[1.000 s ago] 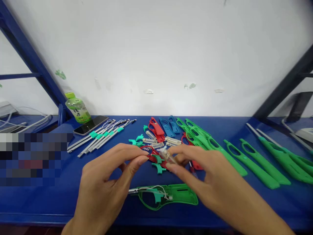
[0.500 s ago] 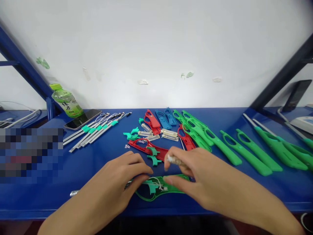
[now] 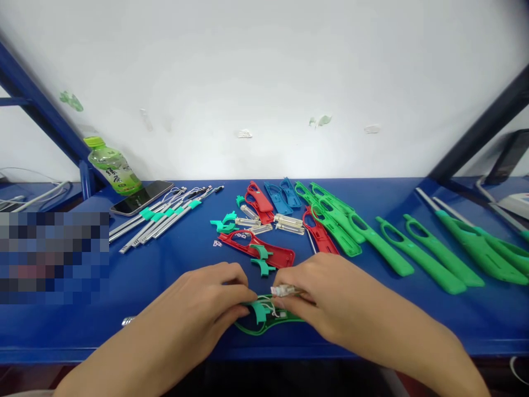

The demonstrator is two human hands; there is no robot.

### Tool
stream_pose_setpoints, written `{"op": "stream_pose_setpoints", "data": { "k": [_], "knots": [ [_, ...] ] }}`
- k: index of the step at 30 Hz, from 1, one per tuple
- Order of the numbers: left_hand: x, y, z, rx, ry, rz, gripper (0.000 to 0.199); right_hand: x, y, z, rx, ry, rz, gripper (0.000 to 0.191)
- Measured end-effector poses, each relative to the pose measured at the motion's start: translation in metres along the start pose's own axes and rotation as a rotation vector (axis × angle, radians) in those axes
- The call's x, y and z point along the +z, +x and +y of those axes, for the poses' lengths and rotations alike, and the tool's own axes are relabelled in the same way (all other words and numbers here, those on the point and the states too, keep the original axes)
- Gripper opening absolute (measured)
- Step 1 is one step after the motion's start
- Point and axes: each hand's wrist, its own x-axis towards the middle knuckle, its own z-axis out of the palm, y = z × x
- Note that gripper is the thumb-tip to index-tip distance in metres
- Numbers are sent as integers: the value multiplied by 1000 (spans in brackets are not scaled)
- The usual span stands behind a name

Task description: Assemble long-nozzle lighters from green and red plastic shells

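Note:
A green lighter shell half [image 3: 258, 332] lies hollow side up near the table's front edge. Within it sit a teal trigger [image 3: 262, 312] and thin white wires [image 3: 275, 310]. My left hand [image 3: 215, 295] is closed on the shell's left part beside the trigger; its fingertips partly cover the spot. Just above the shell's right part, my right hand [image 3: 320, 286] pinches a clear lighter fuel tank [image 3: 284, 290], its white end pointing left. That hand hides the shell's right end. A metal tube tip [image 3: 128, 320] shows past my left forearm.
Behind my hands lie red shell halves [image 3: 281, 255], loose teal triggers [image 3: 263, 268], several clear tanks [image 3: 290, 227] and blue shells [image 3: 278, 197]. Green shells [image 3: 380, 251] and green lighters [image 3: 481, 240] are at right. Metal rods [image 3: 161, 223], a phone [image 3: 142, 197] and a bottle [image 3: 113, 168] are at left.
My right hand has come down and slightly left with the fuel tank, which now lies more level near the wires. My left hand remains at the shell. The view has shifted slightly.

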Motion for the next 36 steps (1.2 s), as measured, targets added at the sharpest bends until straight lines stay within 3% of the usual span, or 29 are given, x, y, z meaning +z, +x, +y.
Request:
{"op": "stream_pose_setpoints", "data": {
  "k": [16, 20, 25, 36],
  "knots": [
    [4, -7, 0, -9, 50, -4, 55, 0, 4, -3, 41, -29, 24, 28],
    [5, -5, 1, -15, 43, -25, 48, -1, 5, -3, 65, -10, 24, 29],
    [9, 2, 4, -31, 49, 14, 24, 1, 5, 0, 41, -3, 40, 27],
    [10, 5, 8, 32, 43, 46, 19, 1, 5, -1, 13, -24, 53, 28]
  ]
}}
